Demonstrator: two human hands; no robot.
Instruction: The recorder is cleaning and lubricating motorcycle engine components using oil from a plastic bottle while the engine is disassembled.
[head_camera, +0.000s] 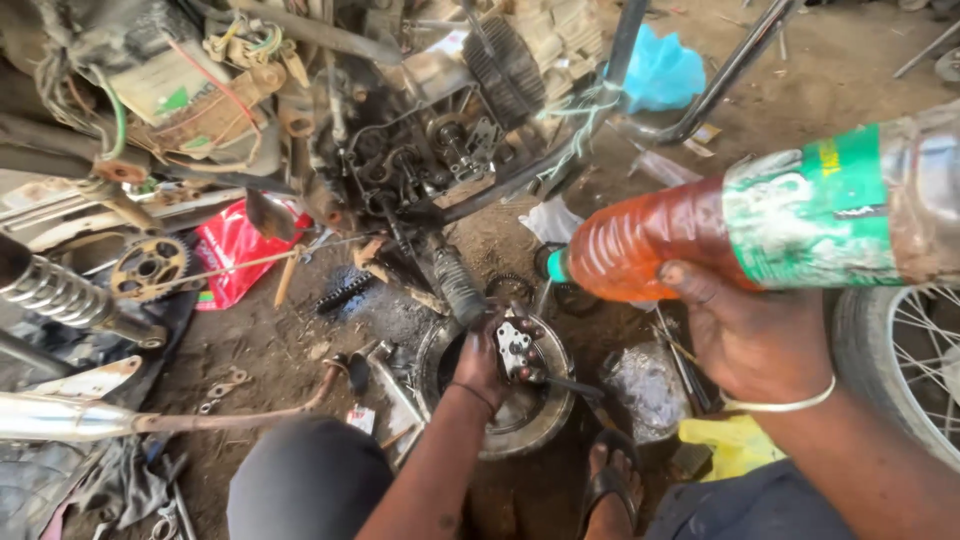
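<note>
- Right hand (755, 335) has a full grip around a big plastic bottle (760, 225) of orange-red liquid, fingers wrapped tight under it. The bottle is tipped almost flat, its green cap end (556, 264) pointing left and slightly down.
- Left hand (487, 355) is closed around a small greasy metal part (515, 350), pinched between thumb and fingers. It's held right over a round metal pan (530, 415) sitting on the dirt floor (270, 345).
- The bottle's cap end sits up and to the right of the metal part, near it but not touching.
- There's a thin bangle (780, 405) on the right wrist.
- Behind the hands is a stripped motorcycle engine (420, 150), all wires and oily bits, with a sprocket (150, 268) and a spring shock (60, 295) off to the left.
- A spoked wheel (905, 360) sits at the right edge, a red bag (235, 250) lies under the engine, and a sandalled foot (612, 480) is just beside the pan.
</note>
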